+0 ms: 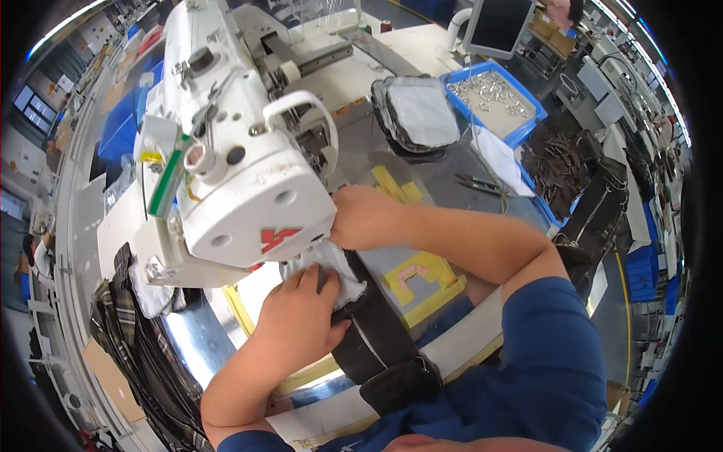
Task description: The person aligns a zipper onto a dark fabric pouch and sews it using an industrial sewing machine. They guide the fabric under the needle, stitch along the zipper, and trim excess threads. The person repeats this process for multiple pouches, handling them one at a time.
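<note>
A large white sewing machine [260, 173] stands in front of me, its head over the work. Beneath its front edge lies a pale grey fabric piece [343, 275] with a frayed edge, on top of a long black fabric piece with a zipper [376, 331]. My left hand [301, 309] rests on the pale fabric, its fingers stretched forward and a little apart. Against the right side of the machine head is my right hand [367, 218]. Its fingertips are hidden behind the head, so whether it grips anything does not show. A black pouch-like end [401, 386] hangs towards my body.
Yellow tape strips [429, 290] mark the table on the right. Behind are stacked fabric pieces [418, 113], a blue tray of metal rings [452, 79] and snips [478, 183]. Brown pieces [557, 169] fill another bin. Dark plaid fabric [143, 361] hangs on the left.
</note>
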`<move>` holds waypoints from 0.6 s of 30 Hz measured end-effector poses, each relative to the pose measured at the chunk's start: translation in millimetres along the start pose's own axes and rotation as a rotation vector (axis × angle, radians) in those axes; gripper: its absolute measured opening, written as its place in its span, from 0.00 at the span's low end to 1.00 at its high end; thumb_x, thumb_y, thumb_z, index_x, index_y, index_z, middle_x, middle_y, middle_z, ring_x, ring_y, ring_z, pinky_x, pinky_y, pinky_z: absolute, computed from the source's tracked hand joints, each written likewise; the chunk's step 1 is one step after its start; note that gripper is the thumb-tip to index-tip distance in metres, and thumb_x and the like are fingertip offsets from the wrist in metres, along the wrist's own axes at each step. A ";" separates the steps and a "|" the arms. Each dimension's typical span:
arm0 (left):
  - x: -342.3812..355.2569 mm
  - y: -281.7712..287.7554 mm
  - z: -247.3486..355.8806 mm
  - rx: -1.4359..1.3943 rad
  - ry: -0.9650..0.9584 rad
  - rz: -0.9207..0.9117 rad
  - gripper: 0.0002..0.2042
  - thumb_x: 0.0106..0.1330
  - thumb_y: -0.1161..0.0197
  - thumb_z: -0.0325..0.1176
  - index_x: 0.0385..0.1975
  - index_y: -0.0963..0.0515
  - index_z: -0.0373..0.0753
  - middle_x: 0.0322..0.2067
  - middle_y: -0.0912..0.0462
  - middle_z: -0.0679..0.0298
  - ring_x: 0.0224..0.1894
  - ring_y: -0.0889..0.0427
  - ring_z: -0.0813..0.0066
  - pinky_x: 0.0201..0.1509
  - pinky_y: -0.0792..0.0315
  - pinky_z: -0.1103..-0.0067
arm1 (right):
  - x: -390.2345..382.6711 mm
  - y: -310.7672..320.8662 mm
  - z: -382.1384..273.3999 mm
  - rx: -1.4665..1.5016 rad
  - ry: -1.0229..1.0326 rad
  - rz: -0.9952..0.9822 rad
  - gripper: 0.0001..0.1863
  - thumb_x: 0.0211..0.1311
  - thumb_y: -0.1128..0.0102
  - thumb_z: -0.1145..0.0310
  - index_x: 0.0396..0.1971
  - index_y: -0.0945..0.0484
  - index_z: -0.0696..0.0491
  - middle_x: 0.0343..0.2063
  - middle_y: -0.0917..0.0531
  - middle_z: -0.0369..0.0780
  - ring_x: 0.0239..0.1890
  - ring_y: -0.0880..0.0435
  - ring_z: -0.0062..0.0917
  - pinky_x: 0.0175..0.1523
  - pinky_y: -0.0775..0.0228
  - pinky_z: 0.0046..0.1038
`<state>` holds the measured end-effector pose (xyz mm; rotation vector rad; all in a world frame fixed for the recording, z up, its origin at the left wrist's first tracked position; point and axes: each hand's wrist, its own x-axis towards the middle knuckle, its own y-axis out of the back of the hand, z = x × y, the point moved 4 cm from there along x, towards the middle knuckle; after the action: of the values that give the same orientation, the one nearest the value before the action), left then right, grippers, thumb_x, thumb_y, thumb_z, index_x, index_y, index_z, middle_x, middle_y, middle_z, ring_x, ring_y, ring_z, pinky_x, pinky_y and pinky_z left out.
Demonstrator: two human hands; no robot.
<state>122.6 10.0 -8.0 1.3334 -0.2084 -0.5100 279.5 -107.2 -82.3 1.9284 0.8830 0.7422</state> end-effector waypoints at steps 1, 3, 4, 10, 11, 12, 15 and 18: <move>-0.9 -1.0 0.6 -0.003 0.010 -0.019 0.34 0.57 0.22 0.48 0.59 0.21 0.32 0.60 0.21 0.38 0.59 0.16 0.44 0.61 0.20 0.62 | 0.3 -1.7 -1.2 0.023 -0.007 -0.001 0.13 0.56 0.40 0.65 0.24 0.14 0.60 0.26 0.13 0.53 0.34 0.11 0.54 0.42 0.17 0.51; 1.3 0.6 1.0 -0.008 0.038 -0.086 0.34 0.57 0.23 0.50 0.59 0.21 0.33 0.60 0.21 0.38 0.58 0.15 0.44 0.61 0.20 0.62 | -0.9 0.5 -3.2 0.031 0.012 -0.006 0.13 0.56 0.40 0.65 0.24 0.14 0.60 0.26 0.13 0.53 0.34 0.11 0.53 0.42 0.17 0.50; -0.9 0.8 0.5 -0.002 0.026 -0.065 0.34 0.57 0.23 0.50 0.59 0.21 0.33 0.60 0.21 0.39 0.58 0.15 0.44 0.61 0.20 0.62 | -0.5 1.1 -6.4 0.041 0.020 -0.016 0.13 0.56 0.40 0.65 0.24 0.14 0.60 0.26 0.13 0.53 0.34 0.11 0.53 0.42 0.17 0.50; -0.9 -1.0 1.5 0.020 -0.015 -0.006 0.35 0.57 0.23 0.51 0.60 0.22 0.33 0.62 0.21 0.39 0.59 0.17 0.42 0.64 0.22 0.61 | 3.2 8.9 -3.7 0.043 -0.085 -0.082 0.12 0.55 0.39 0.66 0.23 0.15 0.60 0.25 0.13 0.53 0.34 0.11 0.53 0.41 0.17 0.48; 0.2 -1.4 1.7 0.015 -0.028 0.011 0.36 0.57 0.23 0.51 0.61 0.22 0.33 0.62 0.21 0.39 0.60 0.17 0.41 0.65 0.23 0.60 | 2.7 8.2 0.6 0.038 -0.087 -0.082 0.12 0.55 0.39 0.67 0.23 0.15 0.60 0.25 0.13 0.53 0.34 0.11 0.53 0.41 0.17 0.48; 1.3 -2.0 2.3 0.010 -0.041 0.027 0.36 0.57 0.23 0.51 0.62 0.22 0.34 0.62 0.22 0.39 0.60 0.18 0.41 0.66 0.23 0.60 | 2.3 7.2 4.7 0.033 -0.089 -0.082 0.12 0.55 0.39 0.67 0.23 0.15 0.61 0.25 0.13 0.53 0.34 0.11 0.53 0.41 0.17 0.48; 2.7 -4.5 4.9 -0.007 -0.049 0.029 0.38 0.56 0.23 0.51 0.64 0.23 0.36 0.63 0.23 0.38 0.63 0.20 0.38 0.68 0.25 0.58 | 1.9 10.6 8.4 0.011 -0.071 -0.085 0.12 0.54 0.39 0.67 0.24 0.14 0.61 0.26 0.13 0.53 0.35 0.10 0.53 0.41 0.17 0.48; 4.7 -4.5 8.5 -0.023 -0.090 0.045 0.39 0.55 0.22 0.51 0.66 0.24 0.38 0.63 0.23 0.38 0.64 0.21 0.38 0.69 0.26 0.56 | 0.0 16.8 12.4 -0.013 -0.066 -0.118 0.12 0.54 0.39 0.67 0.25 0.13 0.61 0.27 0.12 0.54 0.35 0.10 0.52 0.42 0.16 0.48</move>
<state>121.9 -0.3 -11.0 1.2814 -0.3051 -0.5327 293.9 -119.2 -73.1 1.8613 0.9398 0.6101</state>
